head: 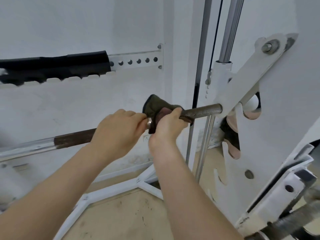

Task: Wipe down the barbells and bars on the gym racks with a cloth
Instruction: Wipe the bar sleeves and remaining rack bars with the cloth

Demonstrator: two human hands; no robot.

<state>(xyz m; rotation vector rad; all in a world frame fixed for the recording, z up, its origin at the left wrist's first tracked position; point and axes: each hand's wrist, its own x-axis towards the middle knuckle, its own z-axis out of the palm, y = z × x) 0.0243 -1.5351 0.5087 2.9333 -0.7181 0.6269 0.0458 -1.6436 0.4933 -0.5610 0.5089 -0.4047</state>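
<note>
The cloth (156,108), dark green with a reddish inner face, is wrapped over the bar (200,111) and lies between the two hands. It is gripped closed by the right hand (170,123), so that the fabric is pressed against the metal all round for wiping. The left hand (119,130) is closed on the bar just beside that grip and pinches the cloth's near edge, apparently to steady the bar and keep the fabric taut; the contact there is partly hidden by the fingers. Beyond the right-hand grip, the rough dark section of bar runs to the white rack bracket (249,80), where it is seated. On the far side of the left-hand grip the bar continues as a brown section and then bright chrome. A notched white rail (136,61) is fixed to the wall above the grip.
</note>
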